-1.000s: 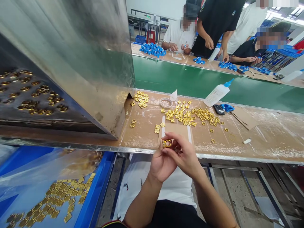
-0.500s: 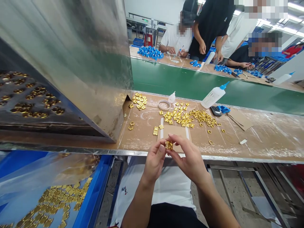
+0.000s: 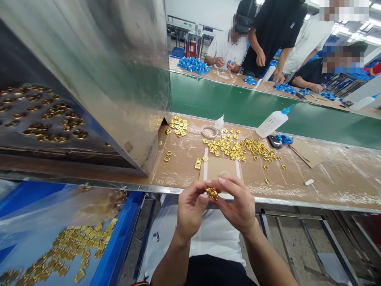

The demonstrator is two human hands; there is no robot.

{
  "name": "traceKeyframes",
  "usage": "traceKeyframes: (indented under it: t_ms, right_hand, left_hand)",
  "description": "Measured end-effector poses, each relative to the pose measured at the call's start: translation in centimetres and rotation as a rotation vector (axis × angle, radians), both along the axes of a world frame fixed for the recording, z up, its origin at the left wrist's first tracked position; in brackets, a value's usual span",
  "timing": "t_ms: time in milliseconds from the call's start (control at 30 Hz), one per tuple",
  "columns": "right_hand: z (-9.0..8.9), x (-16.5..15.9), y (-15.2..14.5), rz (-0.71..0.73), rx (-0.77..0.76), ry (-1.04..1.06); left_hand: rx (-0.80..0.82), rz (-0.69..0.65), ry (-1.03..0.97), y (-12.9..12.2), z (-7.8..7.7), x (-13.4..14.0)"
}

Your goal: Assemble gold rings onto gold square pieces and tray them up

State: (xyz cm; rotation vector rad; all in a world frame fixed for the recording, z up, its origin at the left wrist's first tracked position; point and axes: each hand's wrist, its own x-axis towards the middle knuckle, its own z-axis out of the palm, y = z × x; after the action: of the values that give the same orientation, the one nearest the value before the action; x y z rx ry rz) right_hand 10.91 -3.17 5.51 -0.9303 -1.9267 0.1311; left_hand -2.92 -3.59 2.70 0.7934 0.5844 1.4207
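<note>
We are pinching a glossy, irregular-looking gold piece (image 3: pixel 212 193) between the fingers (image 3: pixel 230 186) of our left hand (image 3: pixel 189 212) and right hand (image 3: pixel 239 204), holding it by the near edge of the brown, scuffed surface (image 3: pixel 178 174). Smooth round rings (image 3: pixel 258 149) are lying heaped beyond, beside squarish, knobbly plates (image 3: pixel 228 147). A flat card (image 3: pixel 222 167) is lying nearer us, white strips (image 3: pixel 205 162) running along its sides. A pale, hollow tape roll (image 3: pixel 209 131) is resting just beside a small translucent bottle (image 3: pixel 219 122). At left, a dull metal hood (image 3: pixel 127 79) is rising over more rings.

Our fingertips are hiding much of the piece, so we are not making out its full shape. Our hands are covering the card's near end. Cloudy film (image 3: pixel 53 206) is blurring part of the blue bin (image 3: pixel 114 238), and the hood's top is running out of view.
</note>
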Motion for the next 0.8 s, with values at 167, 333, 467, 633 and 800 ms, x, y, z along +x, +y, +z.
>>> traceKeyframes:
  t_ms: [167,333,467,633,800]
  right_hand:
    - [-1.2,-0.1,-0.3,0.057,-0.074,0.154]
    - [-1.5,-0.5,-0.1,0.132,-0.114,0.198]
    - [-1.1,-0.5,-0.3,0.206,-0.197,0.263]
    - [0.0,-0.3,-1.0,0.161,-0.381,0.354]
    - [1.5,-0.6,-1.1,0.229,-0.580,0.408]
  left_hand:
    - [-0.178,-0.307,-0.223,0.2,0.5,-0.5]
    - [-0.199,-0.431,-0.287,0.4,0.7,-0.8]
    - [0.002,-0.154,-0.088,0.6,0.6,-1.1]
    - [0.292,0.110,0.218,1.1,-0.2,-1.8]
    - [0.440,0.138,0.349,1.2,-0.7,-2.0]
